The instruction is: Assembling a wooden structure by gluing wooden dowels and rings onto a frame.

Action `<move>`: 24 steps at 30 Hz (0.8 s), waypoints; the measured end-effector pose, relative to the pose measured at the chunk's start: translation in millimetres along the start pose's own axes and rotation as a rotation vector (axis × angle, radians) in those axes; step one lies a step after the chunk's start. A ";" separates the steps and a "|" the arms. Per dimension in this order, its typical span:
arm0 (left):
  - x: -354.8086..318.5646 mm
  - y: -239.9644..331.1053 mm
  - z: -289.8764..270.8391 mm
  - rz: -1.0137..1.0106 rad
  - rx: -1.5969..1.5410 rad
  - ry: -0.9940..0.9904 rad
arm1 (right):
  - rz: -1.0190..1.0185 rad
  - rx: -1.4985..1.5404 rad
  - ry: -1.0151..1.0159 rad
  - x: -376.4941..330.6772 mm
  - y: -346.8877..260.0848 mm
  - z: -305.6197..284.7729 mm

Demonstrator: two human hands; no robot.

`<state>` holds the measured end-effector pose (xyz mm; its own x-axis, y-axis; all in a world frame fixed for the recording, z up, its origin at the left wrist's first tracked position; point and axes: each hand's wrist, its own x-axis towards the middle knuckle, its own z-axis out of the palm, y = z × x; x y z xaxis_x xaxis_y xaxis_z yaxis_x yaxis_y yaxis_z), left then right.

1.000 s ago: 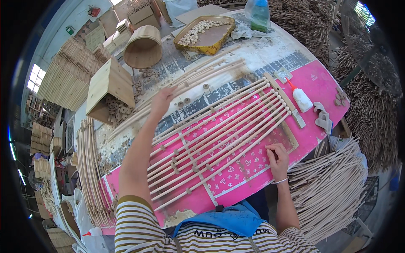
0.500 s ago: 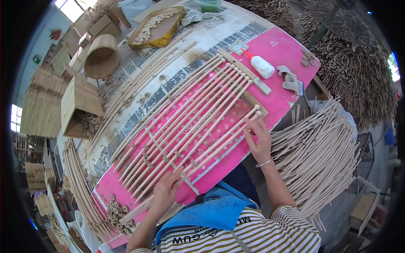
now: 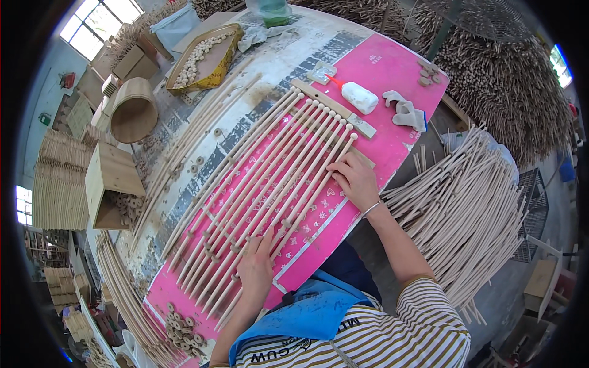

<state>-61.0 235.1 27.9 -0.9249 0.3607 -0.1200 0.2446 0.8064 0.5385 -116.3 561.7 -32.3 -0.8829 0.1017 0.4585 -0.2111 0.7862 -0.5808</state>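
Wooden rods (image 3: 270, 178) lying diagonally, near-left to far-right, both hands (image 3: 256, 270) flat, unclenched on them

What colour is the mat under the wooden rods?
Bright pink mat with small pale hearts, under the wooden rods; clearest in the head view.

A craft workshop: a worn workbench (image 3: 288, 58) with a pink mat (image 3: 392, 67), heaps of wooden rods (image 3: 472, 208), wooden boxes (image 3: 110, 184) and stacked slat panels (image 3: 58, 181).
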 end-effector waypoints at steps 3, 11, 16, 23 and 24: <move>-1.8 -9.9 4.4 0.174 0.244 0.126 | -0.064 -0.027 -0.007 7.2 5.5 -3.2; -10.4 -9.6 2.6 0.286 0.299 0.140 | -0.026 -0.022 -0.070 19.6 13.9 -5.9; -6.3 -11.0 2.7 0.316 0.341 0.148 | -0.014 -0.016 -0.040 25.0 -1.1 -11.5; 34.4 -31.2 -33.1 0.302 0.234 0.175 | -0.100 -0.040 -0.033 27.9 0.7 -7.5; 52.2 -49.5 -38.7 0.271 0.276 0.258 | -0.092 -0.033 -0.011 26.4 -2.5 -10.3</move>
<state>-132.7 195.9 27.2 -0.8504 0.4755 0.2253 0.5237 0.8061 0.2755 -134.8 568.7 -11.8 -0.8650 0.0217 0.5013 -0.2773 0.8119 -0.5138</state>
